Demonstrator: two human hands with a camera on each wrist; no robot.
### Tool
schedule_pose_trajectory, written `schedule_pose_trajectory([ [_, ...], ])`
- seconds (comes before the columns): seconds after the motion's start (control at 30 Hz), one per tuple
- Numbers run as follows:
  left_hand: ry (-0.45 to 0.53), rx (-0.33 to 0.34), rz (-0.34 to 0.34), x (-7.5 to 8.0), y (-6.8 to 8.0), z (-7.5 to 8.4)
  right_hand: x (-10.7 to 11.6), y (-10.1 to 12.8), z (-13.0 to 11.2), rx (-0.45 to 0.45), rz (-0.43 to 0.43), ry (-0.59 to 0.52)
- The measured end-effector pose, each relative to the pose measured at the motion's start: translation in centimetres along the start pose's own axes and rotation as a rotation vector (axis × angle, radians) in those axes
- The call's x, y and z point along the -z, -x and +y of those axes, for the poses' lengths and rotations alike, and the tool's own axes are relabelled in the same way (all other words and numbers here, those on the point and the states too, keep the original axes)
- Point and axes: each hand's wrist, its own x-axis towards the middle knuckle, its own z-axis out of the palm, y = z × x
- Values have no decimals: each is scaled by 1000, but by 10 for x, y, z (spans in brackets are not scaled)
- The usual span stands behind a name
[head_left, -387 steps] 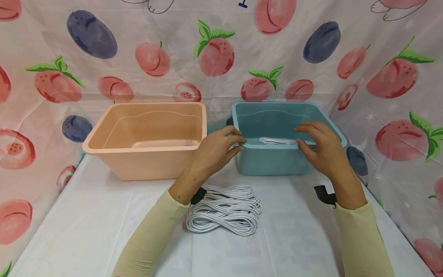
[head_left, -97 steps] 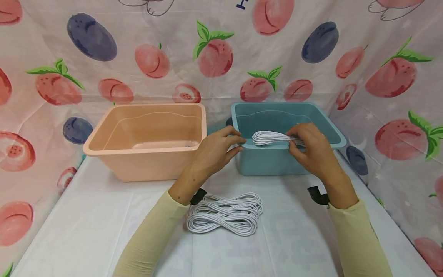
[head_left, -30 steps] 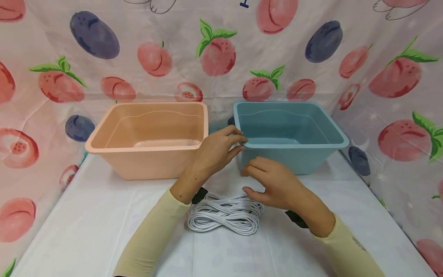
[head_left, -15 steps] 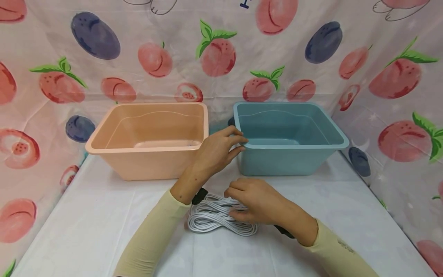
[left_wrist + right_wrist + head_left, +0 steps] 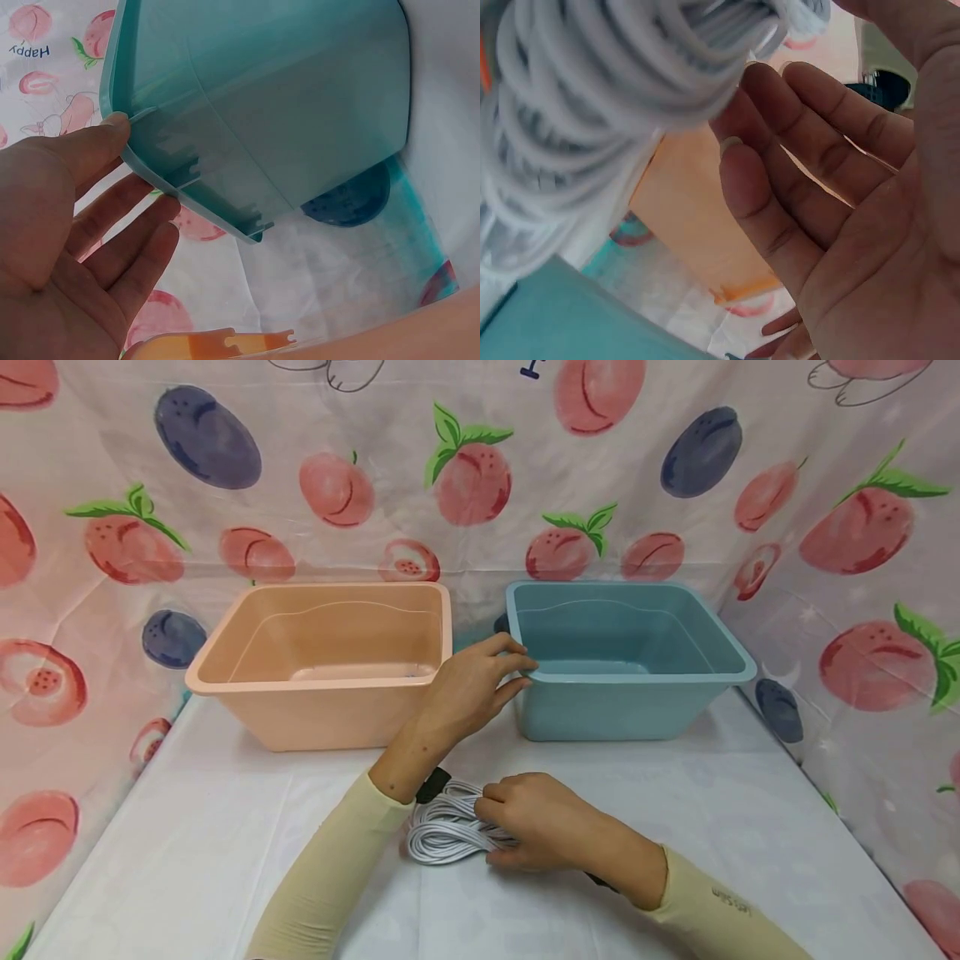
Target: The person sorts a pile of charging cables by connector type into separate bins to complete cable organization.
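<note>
My left hand (image 5: 468, 689) holds the near left corner of the blue-green plastic tub (image 5: 630, 702); in the left wrist view its thumb (image 5: 94, 150) and fingers lie against the tub's rim (image 5: 187, 199). My right hand (image 5: 543, 822) has come down over the right part of several bundled white cords (image 5: 450, 835) on the table, covering part of them. Its fingers (image 5: 750, 180) are loosely bent beside the coiled cord (image 5: 630, 67) in the right wrist view. A firm grip on the cord does not show there.
A peach-coloured tub (image 5: 315, 718) stands to the left of the blue-green one. Both stand on a white cloth-covered table (image 5: 187, 827), in front of a fruit-print curtain (image 5: 480, 410).
My right hand was pinching a cord bundle over the blue-green tub, let it go, then came down and left onto the bundles on the table. My left hand stays at the tub's rim.
</note>
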Motion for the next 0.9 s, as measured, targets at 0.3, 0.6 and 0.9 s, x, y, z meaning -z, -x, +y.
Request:
schedule_pose_trajectory([
  [0.3, -5, 6, 3, -1, 0, 0, -13, -4, -10, 21, 7, 130],
  [0.6, -11, 8, -4, 0, -1, 0, -20, -7, -15, -18, 9, 141],
  [0.9, -13, 2, -1, 0, -1, 0, -19, -8, -16, -28, -5, 112],
])
